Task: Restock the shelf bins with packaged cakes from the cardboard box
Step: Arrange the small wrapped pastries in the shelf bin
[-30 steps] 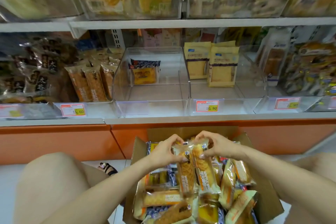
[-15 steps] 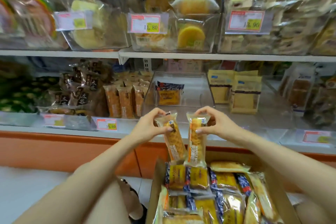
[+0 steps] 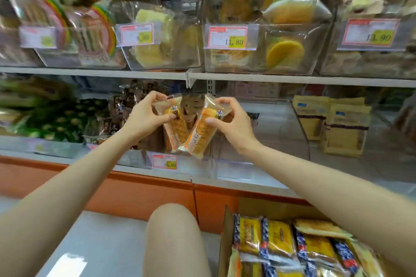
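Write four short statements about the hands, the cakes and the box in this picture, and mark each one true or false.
1. The left hand pinches a wrapped cake by its top end. True.
2. The right hand holds nothing. False: it pinches a second cake by its top end.
3. The cardboard box is empty. False: packaged cakes lie in it.
4. Both held cakes are up in front of the lower shelf, above the box. True.

Single head-worn wide-angle view, facing forward at shelf bins close ahead; cardboard box low right
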The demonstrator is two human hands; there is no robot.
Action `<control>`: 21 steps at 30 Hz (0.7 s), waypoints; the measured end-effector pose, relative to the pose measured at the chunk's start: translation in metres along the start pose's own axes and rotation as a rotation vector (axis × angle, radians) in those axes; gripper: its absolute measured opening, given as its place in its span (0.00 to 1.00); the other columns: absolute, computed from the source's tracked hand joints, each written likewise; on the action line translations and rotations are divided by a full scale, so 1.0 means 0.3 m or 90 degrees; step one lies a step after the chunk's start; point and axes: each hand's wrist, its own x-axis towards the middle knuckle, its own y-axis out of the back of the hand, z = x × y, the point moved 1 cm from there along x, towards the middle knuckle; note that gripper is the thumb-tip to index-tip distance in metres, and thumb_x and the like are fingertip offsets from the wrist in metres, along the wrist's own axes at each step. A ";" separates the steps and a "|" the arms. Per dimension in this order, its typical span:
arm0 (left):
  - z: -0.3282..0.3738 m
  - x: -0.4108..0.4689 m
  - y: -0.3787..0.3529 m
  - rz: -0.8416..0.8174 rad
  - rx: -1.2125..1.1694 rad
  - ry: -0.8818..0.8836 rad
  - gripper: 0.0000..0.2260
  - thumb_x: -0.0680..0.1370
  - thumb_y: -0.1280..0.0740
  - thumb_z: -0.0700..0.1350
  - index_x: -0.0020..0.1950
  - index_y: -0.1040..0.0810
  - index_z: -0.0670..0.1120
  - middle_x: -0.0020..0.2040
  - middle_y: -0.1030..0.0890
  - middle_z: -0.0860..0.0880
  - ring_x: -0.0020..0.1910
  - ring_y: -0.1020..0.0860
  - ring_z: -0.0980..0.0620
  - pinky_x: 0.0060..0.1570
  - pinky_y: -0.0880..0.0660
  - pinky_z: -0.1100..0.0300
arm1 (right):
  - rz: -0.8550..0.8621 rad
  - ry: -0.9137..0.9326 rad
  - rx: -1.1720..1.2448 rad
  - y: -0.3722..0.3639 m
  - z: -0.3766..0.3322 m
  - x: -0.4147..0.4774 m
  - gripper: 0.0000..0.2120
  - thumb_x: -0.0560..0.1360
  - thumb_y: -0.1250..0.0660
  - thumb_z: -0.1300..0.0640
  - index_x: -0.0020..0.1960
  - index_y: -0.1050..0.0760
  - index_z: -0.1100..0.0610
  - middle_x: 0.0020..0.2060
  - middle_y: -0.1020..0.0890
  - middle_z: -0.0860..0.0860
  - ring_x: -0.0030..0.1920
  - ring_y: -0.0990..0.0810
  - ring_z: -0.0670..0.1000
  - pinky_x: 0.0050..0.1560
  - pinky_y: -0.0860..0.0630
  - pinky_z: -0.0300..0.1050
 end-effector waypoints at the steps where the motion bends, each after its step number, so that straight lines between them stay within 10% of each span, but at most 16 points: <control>1: -0.018 0.017 0.001 0.007 0.017 0.000 0.19 0.71 0.27 0.43 0.60 0.27 0.45 0.53 0.26 0.52 0.50 0.28 0.54 0.49 0.34 0.61 | 0.009 -0.002 0.001 -0.025 0.005 0.021 0.19 0.70 0.27 0.61 0.56 0.29 0.51 0.46 0.23 0.41 0.45 0.25 0.36 0.39 0.31 0.22; 21: -0.333 0.159 -0.324 -0.198 0.085 -0.008 0.31 0.71 0.27 0.45 0.71 0.36 0.50 0.69 0.33 0.43 0.64 0.29 0.43 0.59 0.29 0.56 | -0.208 -0.033 -0.717 -0.163 0.242 0.253 0.21 0.71 0.28 0.55 0.62 0.31 0.49 0.60 0.23 0.53 0.63 0.29 0.57 0.63 0.33 0.53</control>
